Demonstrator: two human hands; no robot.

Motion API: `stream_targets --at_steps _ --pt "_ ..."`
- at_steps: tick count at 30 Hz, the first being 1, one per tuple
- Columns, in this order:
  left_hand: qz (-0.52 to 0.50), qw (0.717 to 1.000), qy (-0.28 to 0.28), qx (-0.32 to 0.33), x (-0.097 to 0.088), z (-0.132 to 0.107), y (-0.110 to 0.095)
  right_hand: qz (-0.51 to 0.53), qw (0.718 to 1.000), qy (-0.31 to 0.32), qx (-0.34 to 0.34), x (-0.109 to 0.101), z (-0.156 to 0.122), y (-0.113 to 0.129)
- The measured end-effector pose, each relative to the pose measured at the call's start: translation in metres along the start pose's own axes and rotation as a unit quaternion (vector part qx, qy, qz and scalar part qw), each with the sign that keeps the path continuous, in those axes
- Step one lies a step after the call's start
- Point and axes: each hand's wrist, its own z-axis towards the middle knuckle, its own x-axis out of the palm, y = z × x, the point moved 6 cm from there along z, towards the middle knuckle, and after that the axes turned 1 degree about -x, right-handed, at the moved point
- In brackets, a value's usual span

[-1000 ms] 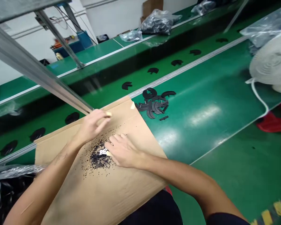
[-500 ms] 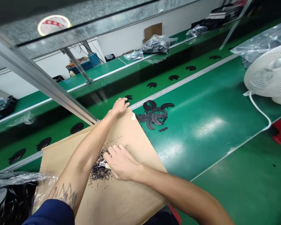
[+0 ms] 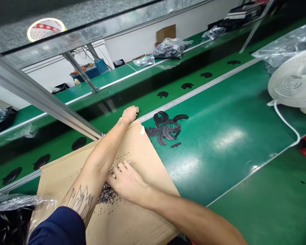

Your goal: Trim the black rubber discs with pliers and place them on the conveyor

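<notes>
My left hand (image 3: pixel 130 114) reaches over the cardboard sheet (image 3: pixel 135 136) to the green belt. Its fingers are closed around a black curved plastic part, of which only a dark bit shows. My right hand (image 3: pixel 127 182) is curled low above the cardboard, beside a heap of tiny black bits (image 3: pixel 108 194). It grips nippers, now almost wholly hidden by the fingers; a pale bit shows between them. Black curved parts (image 3: pixel 165 131) lie piled on the green tabletop, right of the cardboard.
More black parts (image 3: pixel 187 85) lie spaced along the belt, with others (image 3: pixel 79 143) to the left. A metal post (image 3: pixel 46 92) rises at left. A white fan (image 3: pixel 293 80) stands at right. A plastic bag (image 3: pixel 12 204) of black pieces is lower left.
My left hand has closed over the black part on the belt, which showed beside its fingers before. My right hand has shifted slightly left, and the nippers' metal jaws have gone out of sight.
</notes>
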Motion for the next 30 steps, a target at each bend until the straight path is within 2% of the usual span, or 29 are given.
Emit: stream_targets --at_steps 4,6,7,8,9,11,12,13,16,17,19,20,22,24,26,28,30 --pt "-0.015 0.998 -0.062 0.028 -0.035 -0.025 0.004 0.026 0.999 0.004 0.041 -0.006 0.002 -0.008" --pt "-0.026 0.995 -0.085 0.043 -0.056 -0.044 0.012 0.093 0.992 -0.029 0.081 -0.012 0.003 -0.015" --pt "-0.045 0.993 -0.096 0.056 -0.066 -0.057 0.017 0.15 0.981 -0.064 0.107 -0.015 0.003 -0.019" --pt "-0.076 0.989 -0.108 0.073 -0.077 -0.071 0.022 0.224 0.958 -0.116 0.14 -0.019 0.002 -0.026" --pt "-0.118 0.981 -0.12 0.092 -0.087 -0.089 0.028 0.303 0.921 -0.174 0.175 -0.022 0.0 -0.033" --pt "-0.213 0.958 -0.145 0.122 -0.104 -0.132 0.039 0.433 0.825 -0.275 0.239 -0.022 -0.005 -0.048" --pt "-0.251 0.946 -0.158 0.13 -0.11 -0.156 0.044 0.471 0.785 -0.303 0.264 -0.02 -0.007 -0.054" --pt "-0.272 0.938 -0.17 0.132 -0.114 -0.182 0.047 0.492 0.765 -0.309 0.277 -0.019 -0.006 -0.057" --pt "-0.282 0.925 -0.202 0.154 -0.119 -0.254 0.044 0.555 0.736 -0.267 0.28 -0.013 0.004 -0.058" --pt "-0.279 0.926 -0.194 0.167 -0.116 -0.273 0.04 0.587 0.728 -0.23 0.27 -0.01 0.01 -0.056" --pt "-0.275 0.926 -0.178 0.188 -0.11 -0.304 0.037 0.655 0.697 -0.115 0.267 0.002 0.019 -0.05" --pt "-0.265 0.931 -0.167 0.186 -0.108 -0.316 0.039 0.656 0.698 -0.082 0.275 0.006 0.021 -0.048" --pt "-0.224 0.951 -0.138 0.161 -0.106 -0.339 0.051 0.626 0.722 -0.028 0.294 0.013 0.021 -0.047" --pt "-0.149 0.979 -0.085 0.113 -0.109 -0.362 0.072 0.596 0.74 -0.017 0.311 0.016 0.019 -0.048" --pt "-0.036 0.999 -0.02 0.026 -0.117 -0.384 0.103 0.573 0.75 -0.021 0.331 0.017 0.018 -0.049" --pt "0.096 0.989 0.022 -0.11 -0.13 -0.404 0.145 0.553 0.758 -0.023 0.345 0.015 0.019 -0.05" --pt "0.19 0.947 0.04 -0.255 -0.142 -0.422 0.186 0.539 0.768 -0.024 0.345 0.011 0.022 -0.049"
